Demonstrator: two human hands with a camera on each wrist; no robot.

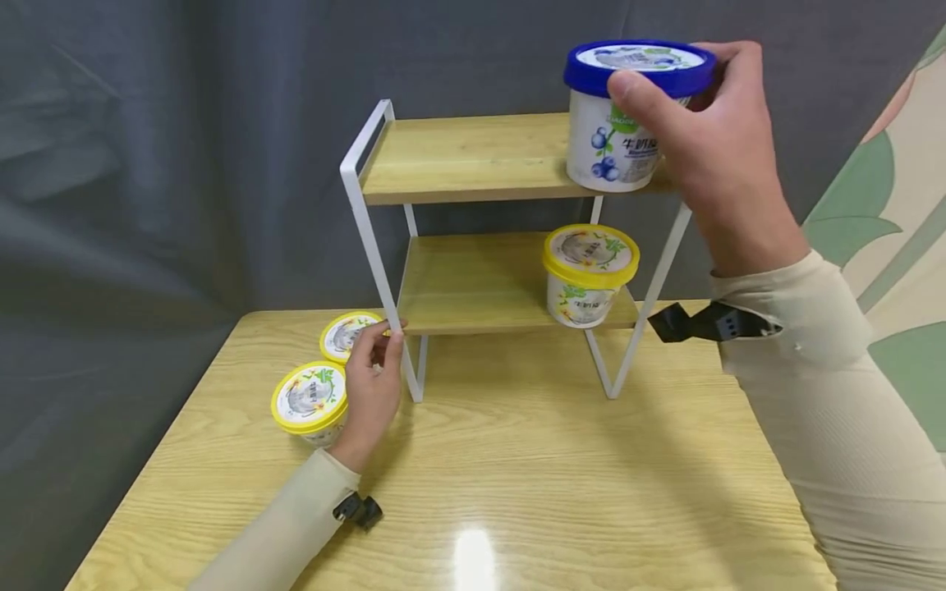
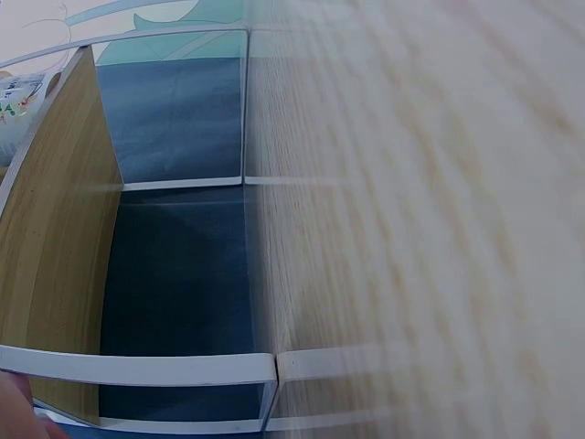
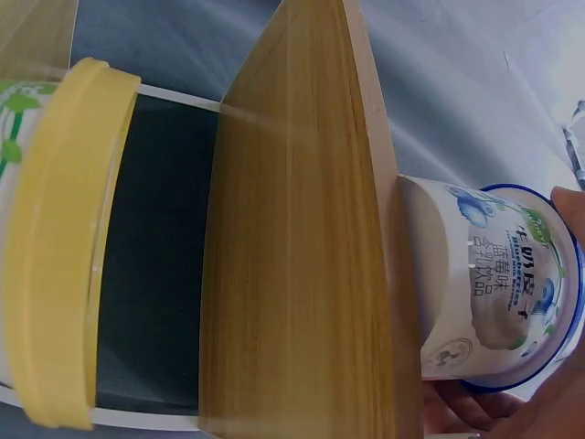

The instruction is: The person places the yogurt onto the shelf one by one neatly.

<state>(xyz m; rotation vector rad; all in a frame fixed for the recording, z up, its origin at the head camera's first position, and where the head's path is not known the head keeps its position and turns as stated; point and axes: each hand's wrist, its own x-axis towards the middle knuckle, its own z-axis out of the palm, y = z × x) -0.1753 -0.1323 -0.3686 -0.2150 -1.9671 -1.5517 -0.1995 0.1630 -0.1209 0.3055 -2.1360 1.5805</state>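
Observation:
My right hand (image 1: 727, 135) grips a white tub with a blue lid (image 1: 613, 148), thumb at the front of the rim. Blueberries are printed on that tub, and it is at the right end of the upper board (image 1: 473, 156); in the right wrist view its base meets the board's front edge. With my left hand (image 1: 373, 394) I hold the white metal frame (image 1: 380, 263) of the two-tier shelf, beside the lower board (image 1: 473, 283). On the lower board's right side stands a yellow-lidded tub (image 1: 584, 300), also seen close in the right wrist view (image 3: 69, 247).
Two more yellow-lidded tubs, a nearer one (image 1: 310, 398) and a farther one (image 1: 347, 332), stand on the wooden table (image 1: 517, 484) left of the shelf, close to my left hand. Dark cloth (image 1: 296, 164) hangs behind. A leaf-patterned surface (image 1: 902, 246) is at the right.

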